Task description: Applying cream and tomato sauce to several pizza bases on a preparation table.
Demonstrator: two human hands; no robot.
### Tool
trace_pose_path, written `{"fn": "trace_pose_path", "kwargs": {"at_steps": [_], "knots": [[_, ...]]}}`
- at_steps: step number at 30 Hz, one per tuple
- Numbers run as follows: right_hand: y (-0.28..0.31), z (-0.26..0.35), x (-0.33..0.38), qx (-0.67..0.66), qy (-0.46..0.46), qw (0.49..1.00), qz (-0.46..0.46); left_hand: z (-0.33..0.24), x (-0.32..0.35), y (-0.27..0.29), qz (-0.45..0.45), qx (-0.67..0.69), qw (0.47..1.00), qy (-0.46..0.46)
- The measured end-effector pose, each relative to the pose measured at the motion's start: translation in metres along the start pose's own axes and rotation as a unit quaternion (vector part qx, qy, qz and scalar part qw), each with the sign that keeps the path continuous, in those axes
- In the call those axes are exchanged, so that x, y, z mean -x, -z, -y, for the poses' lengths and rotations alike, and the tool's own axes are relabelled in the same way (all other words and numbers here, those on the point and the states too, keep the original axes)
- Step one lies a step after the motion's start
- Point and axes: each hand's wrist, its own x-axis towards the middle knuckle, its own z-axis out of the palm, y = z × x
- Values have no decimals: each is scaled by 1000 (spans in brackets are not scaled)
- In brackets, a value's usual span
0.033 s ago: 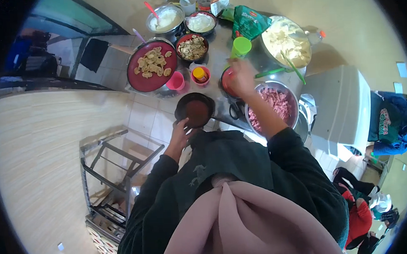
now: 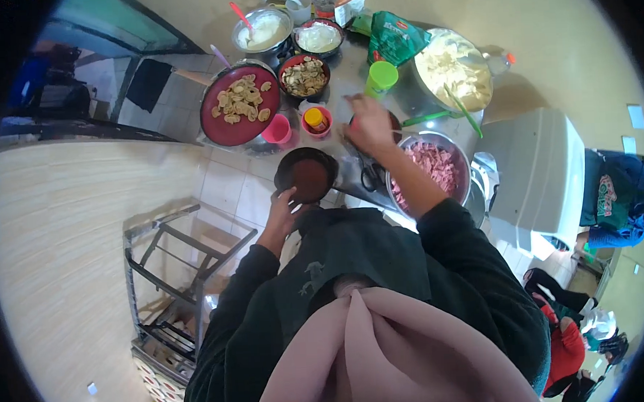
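Observation:
My left hand (image 2: 282, 213) grips the near rim of a dark round bowl (image 2: 306, 176) with a brownish inside, held out beyond the table's near edge. My right hand (image 2: 373, 130) is smeared by motion over a small dark bowl (image 2: 389, 122) on the table, and its fingers cannot be made out clearly. Between the two hands lie black-handled scissors (image 2: 373, 176). A pink cup with a yellow-lidded jar (image 2: 316, 118) stands left of my right hand, and a green cup (image 2: 381, 77) just beyond it. Close to my right forearm is a metal bowl of pink shredded pieces (image 2: 432, 166).
A maroon tray of sliced pieces (image 2: 239, 104), a pink cup (image 2: 277, 130) and a bowl of slices (image 2: 304, 76) stand at left. Farther back are bowls of white paste (image 2: 318, 37), a green pouch (image 2: 395, 38) and a large basin (image 2: 451, 69) with tongs. A metal frame (image 2: 188, 257) stands left.
My right hand has shifted left and a little nearer, uncovering more of the small dark bowl. My left hand still holds its bowl in nearly the same place.

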Motion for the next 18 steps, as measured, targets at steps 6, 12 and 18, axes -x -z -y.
{"fn": "trace_pose_path", "kwargs": {"at_steps": [6, 12, 18], "knots": [[-51, 47, -39, 57, -44, 983, 170, 0, -7, 1, 18, 14, 1000, -1], [-63, 29, -44, 73, -83, 982, 155, 5, -11, -7, 47, 58, 997, 6], [-18, 15, -71, 15, -25, 1000, 6, -2, -43, -23, 53, 49, 997, 26]]}}
